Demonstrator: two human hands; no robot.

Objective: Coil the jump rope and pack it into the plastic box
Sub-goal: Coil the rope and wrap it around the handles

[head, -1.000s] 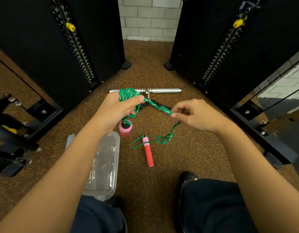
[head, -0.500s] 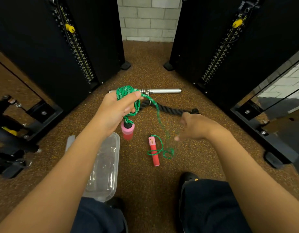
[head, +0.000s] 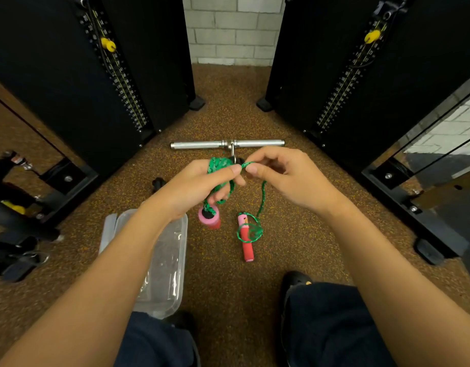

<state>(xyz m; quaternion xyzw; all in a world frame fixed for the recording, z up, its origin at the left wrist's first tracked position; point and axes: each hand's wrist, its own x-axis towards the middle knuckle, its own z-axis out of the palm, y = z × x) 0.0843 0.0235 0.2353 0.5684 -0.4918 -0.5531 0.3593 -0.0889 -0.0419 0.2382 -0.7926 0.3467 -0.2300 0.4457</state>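
Observation:
My left hand (head: 199, 186) grips a bunch of green jump rope (head: 218, 165) coils above the floor. One pink and red handle (head: 210, 218) dangles just below that hand. My right hand (head: 286, 176) pinches the rope strand right beside my left thumb. From there the rope drops to a small loop (head: 251, 231) lying over the second red handle (head: 245, 241) on the floor. The clear plastic box (head: 162, 263) lies open on the floor under my left forearm.
A chrome cable bar (head: 226, 144) lies on the speckled floor beyond my hands. Black weight stacks (head: 101, 75) (head: 360, 75) stand left and right. More black gym gear (head: 14, 250) sits at far left. My shoe (head: 294, 282) and knees are at the bottom.
My right hand rose from an open reach low on the right and pinched the rope beside my left hand. The floor handle stayed put.

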